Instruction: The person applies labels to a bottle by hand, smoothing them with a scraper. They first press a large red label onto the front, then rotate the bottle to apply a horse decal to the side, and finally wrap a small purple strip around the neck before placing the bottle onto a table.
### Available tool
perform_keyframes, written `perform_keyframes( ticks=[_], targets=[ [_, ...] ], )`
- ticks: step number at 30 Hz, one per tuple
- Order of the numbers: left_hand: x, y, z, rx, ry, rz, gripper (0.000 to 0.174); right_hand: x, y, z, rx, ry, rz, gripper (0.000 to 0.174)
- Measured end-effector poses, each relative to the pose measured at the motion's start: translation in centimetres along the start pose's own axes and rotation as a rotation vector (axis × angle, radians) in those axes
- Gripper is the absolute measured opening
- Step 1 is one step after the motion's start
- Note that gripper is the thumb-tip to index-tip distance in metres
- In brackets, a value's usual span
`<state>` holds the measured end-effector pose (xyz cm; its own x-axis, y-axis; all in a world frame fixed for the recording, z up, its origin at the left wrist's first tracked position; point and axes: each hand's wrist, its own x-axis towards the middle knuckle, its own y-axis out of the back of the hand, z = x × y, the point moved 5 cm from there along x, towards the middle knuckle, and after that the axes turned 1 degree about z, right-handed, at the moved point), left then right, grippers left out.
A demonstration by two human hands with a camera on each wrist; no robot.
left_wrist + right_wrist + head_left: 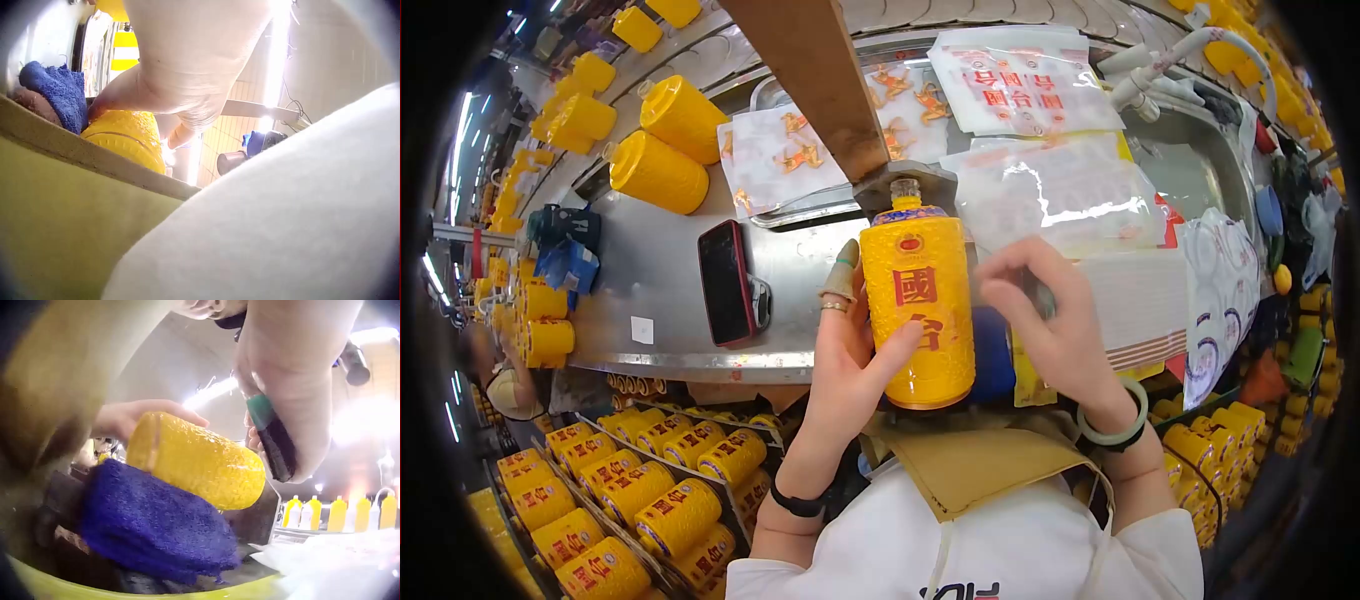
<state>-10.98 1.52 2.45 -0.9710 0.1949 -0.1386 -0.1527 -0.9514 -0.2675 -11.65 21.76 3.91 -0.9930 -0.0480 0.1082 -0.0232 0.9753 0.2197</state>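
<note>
In the head view a yellow bottle (918, 300) with red characters and a bare glass neck lies in front of the person, its neck against a metal bracket (907, 180) on a wooden bar. The left hand (855, 350) grips its left side, thumb across the front. The right hand (1050, 310) is held just right of the bottle, apart from it, fingers bent. In the left wrist view the left hand (187, 69) is at the bottle (128, 137). The right wrist view shows the bottle (200, 459) above a blue towel (156, 525).
A phone (726, 283) and two yellow bottles (658, 172) stand or lie left on the metal table (790, 330). Printed plastic bags (1050, 195) are stacked right, beside a sink (1190, 150). Orange-gold pieces (802, 155) lie on white sheets behind. Crates of yellow bottles (650, 480) stand below.
</note>
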Motion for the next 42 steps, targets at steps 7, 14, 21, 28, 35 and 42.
perform_keyframes(
  ticks=[7,14,21,28,35,42],
  targets=[
    [0.1,-0.3,0.2,-0.055,0.048,-0.066,0.087,4.7,-2.4,-0.8,-0.028,-0.037,-0.027,0.027],
    [0.0,-0.6,-0.2,-0.063,0.105,-0.028,0.078,5.7,-3.6,0.2,-0.066,-0.154,-0.039,0.038],
    [-0.1,-0.7,-0.1,-0.055,0.100,-0.040,0.077,5.6,-3.4,0.2,-0.003,-0.199,-0.074,0.037],
    [0.0,-0.7,0.0,-0.035,0.072,-0.033,0.082,5.6,-3.1,0.5,-0.050,-0.191,-0.083,0.037],
    [1.6,0.8,0.1,-0.174,0.025,0.009,0.078,2.5,-3.1,1.3,0.295,-0.326,-0.037,0.046],
    [2.6,0.9,-0.8,-0.123,0.042,0.005,0.073,2.3,-3.5,1.9,0.216,-0.293,-0.034,0.052]
  ],
)
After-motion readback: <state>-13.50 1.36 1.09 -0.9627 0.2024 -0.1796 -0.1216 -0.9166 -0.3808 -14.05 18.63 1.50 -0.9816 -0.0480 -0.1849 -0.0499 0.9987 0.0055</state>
